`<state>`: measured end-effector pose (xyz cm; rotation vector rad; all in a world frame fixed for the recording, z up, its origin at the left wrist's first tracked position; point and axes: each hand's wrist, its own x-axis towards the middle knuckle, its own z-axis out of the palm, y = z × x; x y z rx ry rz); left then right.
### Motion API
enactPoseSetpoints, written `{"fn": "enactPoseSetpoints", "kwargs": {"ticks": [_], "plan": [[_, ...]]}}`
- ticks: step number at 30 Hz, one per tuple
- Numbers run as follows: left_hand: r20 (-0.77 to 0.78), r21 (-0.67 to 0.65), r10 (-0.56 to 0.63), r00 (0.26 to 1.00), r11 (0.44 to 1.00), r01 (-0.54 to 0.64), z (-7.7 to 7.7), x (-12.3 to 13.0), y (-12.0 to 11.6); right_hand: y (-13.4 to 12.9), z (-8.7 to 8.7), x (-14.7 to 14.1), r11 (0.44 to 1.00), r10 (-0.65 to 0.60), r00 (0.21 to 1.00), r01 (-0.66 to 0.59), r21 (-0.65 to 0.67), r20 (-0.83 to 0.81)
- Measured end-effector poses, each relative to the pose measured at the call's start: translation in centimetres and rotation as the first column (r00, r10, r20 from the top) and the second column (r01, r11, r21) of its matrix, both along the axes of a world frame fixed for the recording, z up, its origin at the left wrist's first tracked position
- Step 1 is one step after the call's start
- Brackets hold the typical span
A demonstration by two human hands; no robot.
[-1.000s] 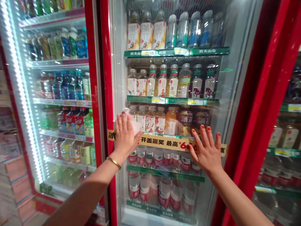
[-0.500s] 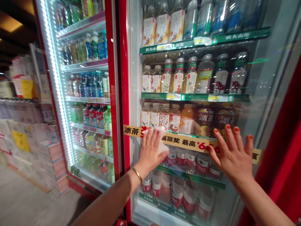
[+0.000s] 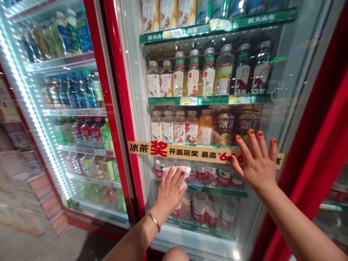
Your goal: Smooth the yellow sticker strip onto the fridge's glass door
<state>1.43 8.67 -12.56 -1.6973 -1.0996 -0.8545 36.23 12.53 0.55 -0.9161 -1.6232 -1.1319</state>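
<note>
Lying under left fingers (image 3: 169, 178): wipe (image 3: 186, 170)

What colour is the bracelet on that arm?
The bracelet on the left wrist is shiny gold, seen best in the head view.

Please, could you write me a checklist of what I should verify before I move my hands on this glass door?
1. White wipe under the fingers of the left hand: ok.
2. Left hand off the yellow strip: ok, it is below it.
3. Right hand off the yellow strip: not ok, it covers part near the right end.
4. Bottles on the shelf with the horse labels upright: ok.
5. Gold bracelet not touching the glass door: cannot tell from this angle.
6. Glass free of smears: cannot tell, reflections interfere.
</note>
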Motion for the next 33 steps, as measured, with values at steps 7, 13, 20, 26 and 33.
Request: {"fn": "enactPoseSetpoints", "kwargs": {"ticks": [7,13,20,26,33], "plan": [[0.439,-0.009,0.155,0.885,0.986,-0.168,1.2,-4.7,0.2,0.4,0.0,0.1,0.998,-0.05,0.999,0.049,-0.026,-0.011],[0.098,-0.035,-0.018,0.995,0.999,0.021,-0.2,2.9,0.2,0.0,-2.9,0.1,0.999,-0.033,0.999,0.033,0.004,-0.033],[0.408,-0.073,0.131,0.904,0.991,-0.111,7.2,-3.9,-0.3,-0.7,-8.5,0.2,0.998,0.044,0.999,-0.044,0.052,0.012],[0.031,-0.059,-0.102,0.994,0.993,0.104,11.0,4.4,0.4,-0.7,-8.2,0.2,0.999,0.009,0.999,-0.007,0.048,-0.047],[-0.029,-0.002,-0.17,0.985,0.986,0.17,17.4,0.0,0.7,-0.7,-8.0,-0.3,0.999,0.034,0.997,-0.032,0.03,-0.076]]}}
